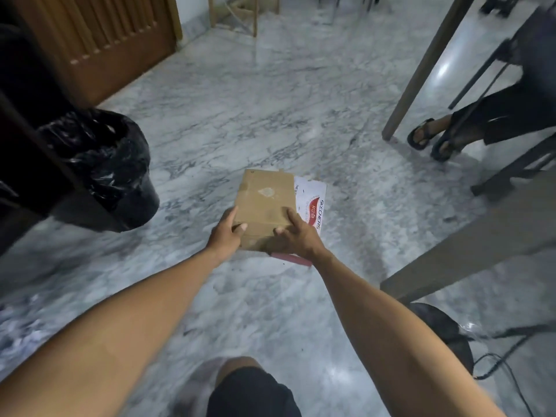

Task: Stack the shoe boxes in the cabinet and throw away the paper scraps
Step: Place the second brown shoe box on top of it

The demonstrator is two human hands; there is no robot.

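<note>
The grey-veined marble floor (pixel 240 121) takes up most of the view and lies open through the middle, from the person's knee at the bottom edge up toward the far wall; the free lane narrows between dark furniture on the left and table legs on the right. Along the left edge stands a dark cabinet frame (pixel 36 152), and behind it a brown slatted wooden door (pixel 99 40). Just right of the frame sits a bin lined with a shiny black bag (pixel 111 167), its mouth open and close to the boxes. On the right a slanted wooden table leg (pixel 421 76) comes down to the floor, with a seated person's sandalled feet (pixel 430 136) beside it, and a lower wooden beam (pixel 469 242) cuts in near the right forearm. A black cable (pixel 505 365) trails over the floor at the lower right corner. In the centre, a plain brown cardboard shoe box (pixel 264 206) lies on top of a white shoe box (pixel 313 203), which shows only at the right and near edges. The white one reads "SKECHERS" in dark letters, with a red label beside it whose writing is too small to read. Both boxes run with their long axis away from the person, tilted slightly rightward. The left hand (pixel 225 233) clasps the brown box's near left corner, thumb on top; the right hand (pixel 296 236) clasps the near right corner, fingers pressed on the lid.
</note>
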